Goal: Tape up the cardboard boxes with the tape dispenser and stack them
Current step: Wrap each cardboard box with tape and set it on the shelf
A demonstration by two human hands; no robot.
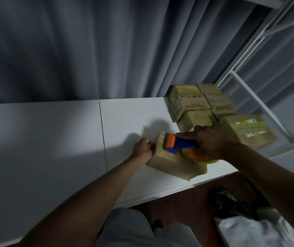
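Observation:
A small cardboard box [174,164] lies on the white table [128,122], near its front edge. My left hand [142,150] grips the box's left end. My right hand [212,141] holds the blue and orange tape dispenser [180,144], which rests on top of the box. Its index finger lies along the handle. The yellowish tape roll [199,158] shows under that hand.
Several taped boxes [192,104] stand stacked at the table's back right corner, with a flatter labelled box [248,131] to their right. A white metal rack [253,97] rises beyond them. Grey curtains hang behind the table. A black bag [235,205] lies on the floor.

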